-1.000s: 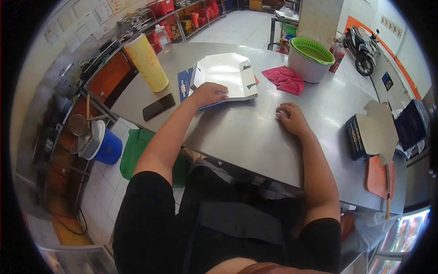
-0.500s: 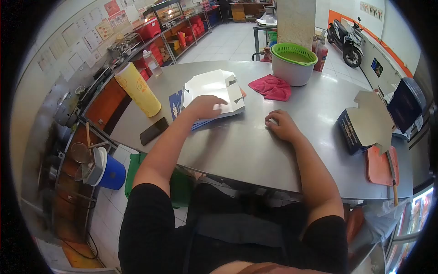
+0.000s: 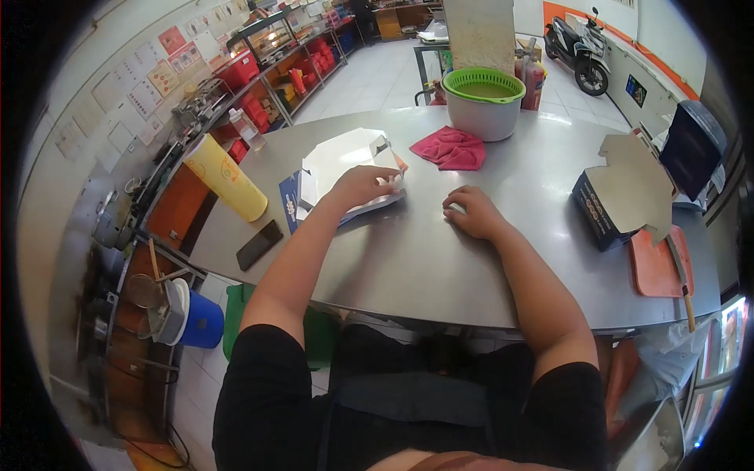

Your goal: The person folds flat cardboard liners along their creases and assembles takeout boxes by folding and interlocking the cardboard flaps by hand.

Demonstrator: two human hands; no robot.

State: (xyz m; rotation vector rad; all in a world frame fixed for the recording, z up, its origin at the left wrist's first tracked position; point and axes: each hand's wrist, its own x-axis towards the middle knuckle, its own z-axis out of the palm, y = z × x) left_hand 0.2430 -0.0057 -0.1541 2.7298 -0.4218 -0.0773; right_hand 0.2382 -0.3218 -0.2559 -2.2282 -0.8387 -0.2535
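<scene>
A white, unfolded-looking cardboard pizza box (image 3: 336, 161) lies on the metal table, on top of blue printed cardboard (image 3: 289, 196). My left hand (image 3: 363, 187) reaches over its near right part, with bent fingers closed at the side flap. My right hand (image 3: 473, 213) rests on the bare tabletop to the right of the box, its fingers loosely curled and slightly apart, holding nothing. Beyond it lies a crumpled pink cloth (image 3: 452, 149).
On the left are a yellow paper roll (image 3: 228, 179), a phone (image 3: 259, 245) and a clear bottle (image 3: 247, 129). A green colander in a grey tub (image 3: 481, 114) stands at the back. To the right are a dark blue box (image 3: 601, 212), an orange board (image 3: 656, 271) and a knife (image 3: 678, 263).
My left hand's fingers have bent more at the box's right flap. My right hand stays on the table. The view has tilted and shifted slightly.
</scene>
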